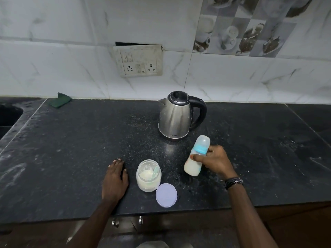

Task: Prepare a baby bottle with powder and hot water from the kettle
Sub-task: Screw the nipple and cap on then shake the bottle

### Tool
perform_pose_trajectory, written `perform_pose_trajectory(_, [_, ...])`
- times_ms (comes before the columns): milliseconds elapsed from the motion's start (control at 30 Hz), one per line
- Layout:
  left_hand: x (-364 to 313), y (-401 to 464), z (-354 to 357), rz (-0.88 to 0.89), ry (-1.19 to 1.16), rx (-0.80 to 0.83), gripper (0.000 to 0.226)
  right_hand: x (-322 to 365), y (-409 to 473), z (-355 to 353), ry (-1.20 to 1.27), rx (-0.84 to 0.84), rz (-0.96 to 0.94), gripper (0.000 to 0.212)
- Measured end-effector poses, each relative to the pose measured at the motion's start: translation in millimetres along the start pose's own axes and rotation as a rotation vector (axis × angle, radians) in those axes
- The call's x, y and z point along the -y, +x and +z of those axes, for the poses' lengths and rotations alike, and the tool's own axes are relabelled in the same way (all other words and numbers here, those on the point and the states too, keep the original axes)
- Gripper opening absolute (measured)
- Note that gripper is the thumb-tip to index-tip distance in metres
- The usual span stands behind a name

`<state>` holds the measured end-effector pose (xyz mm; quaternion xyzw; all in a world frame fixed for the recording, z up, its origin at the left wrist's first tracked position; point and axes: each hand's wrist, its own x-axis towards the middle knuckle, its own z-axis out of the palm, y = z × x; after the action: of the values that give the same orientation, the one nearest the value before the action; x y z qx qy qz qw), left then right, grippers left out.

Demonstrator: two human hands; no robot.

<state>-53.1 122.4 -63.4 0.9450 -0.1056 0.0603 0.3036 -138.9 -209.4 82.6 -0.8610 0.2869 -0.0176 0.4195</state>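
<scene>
My right hand (215, 161) grips a baby bottle (194, 163) around its middle, tilted, above the black counter. The bottle has a blue collar and a clear cap, and holds milky white liquid. A steel kettle (174, 117) with a black handle and shut lid stands behind it. An open glass jar of white powder (148, 176) with a scoop inside sits between my hands. Its pale lilac lid (166, 195) lies flat beside it. My left hand (115, 179) rests flat on the counter, left of the jar.
The dark granite counter (71, 149) is dusted with white specks. A green cloth (60, 100) lies at the back left, by a sink (9, 115). A wall socket plate (138, 60) hangs above. Drawer handles (127, 221) show below the front edge.
</scene>
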Motion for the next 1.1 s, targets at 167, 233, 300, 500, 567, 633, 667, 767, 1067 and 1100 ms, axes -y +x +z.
perform_pose_trajectory(167, [-0.4, -1.4, -1.1, 0.001, -0.003, -0.009, 0.046, -0.5, -2.5, 1.5, -0.059, 0.058, -0.004, 0.042])
perform_pose_trajectory(233, [-1.2, -1.0, -0.2, 0.005, -0.007, 0.001, 0.044, 1.3, -3.6, 2.7, -0.010, 0.010, 0.007, 0.040])
perform_pose_trajectory(300, [0.1, -2.0, 1.1, 0.002, -0.001, -0.001, 0.037, 1.4, -2.2, 1.7, -0.064, -0.025, 0.026, 0.043])
perform_pose_trajectory(500, [0.3, -0.3, 1.7, 0.009, 0.003, -0.006, 0.035, -2.3, -3.9, 3.6, -0.035, -0.004, 0.018, 0.040])
perform_pose_trajectory(567, [1.9, -1.2, 2.5, 0.001, 0.003, -0.003, 0.043, -1.7, -4.0, 2.9, -0.088, -0.010, 0.060, 0.046])
perform_pose_trajectory(633, [2.4, -0.3, 1.5, 0.013, 0.000, -0.012, 0.046, -0.8, -8.0, 3.5, -0.056, 0.052, 0.051, 0.037])
perform_pose_trajectory(667, [2.0, 0.3, 0.9, 0.018, 0.000, -0.010, 0.046, -1.0, -8.4, 4.2, -0.067, 0.057, 0.034, 0.031])
perform_pose_trajectory(767, [1.9, -0.7, 2.9, 0.014, 0.006, -0.001, 0.046, -2.1, -4.0, 4.6, -0.042, -0.039, 0.047, 0.034])
perform_pose_trajectory(1067, [5.2, -1.4, 4.6, 0.014, 0.009, -0.013, 0.042, 2.5, -7.8, 5.5, -0.086, -0.039, 0.088, 0.042])
perform_pose_trajectory(1100, [5.0, -0.5, 4.1, 0.016, 0.006, -0.021, 0.039, 3.4, -9.4, 5.7, -0.055, 0.007, 0.067, 0.037])
